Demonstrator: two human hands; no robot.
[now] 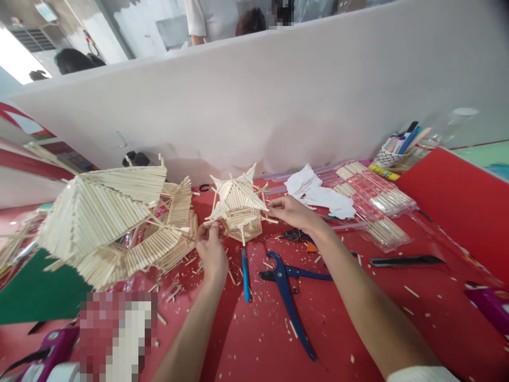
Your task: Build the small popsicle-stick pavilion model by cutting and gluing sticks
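So both hands are on a small stick pavilion (238, 208) that sits in the middle of the red counter (342, 329), just in front of the white partition (278, 90). The left hand (212, 250) comes up from below, its grip pinched shut on the lower left edge of the pavilion, right under the roof overhang. The right hand (293, 212) reaches in from the other side with its grip closed on the right eave, fingertips (272, 207) right on the sticks there. The pavilion looks upright, maybe tipped a hair toward the camera, hard to call. Just left of it is a much bigger stick model (111, 223) with a big sloped roof, part of it over a green mat (35, 294). In front of the pavilion, between the two forearms, lies a blue tool (245, 276), thin and pen-like, and right beside that a pair of blue-handled cutters (288, 289) lying open. Stick offcuts are scattered all over. Behind the right hand there's crumpled white tissue (318, 193), then clear packets of sticks (374, 204), and a black blade (405, 260) near those. A cup of pens (392, 154) stands by the partition.
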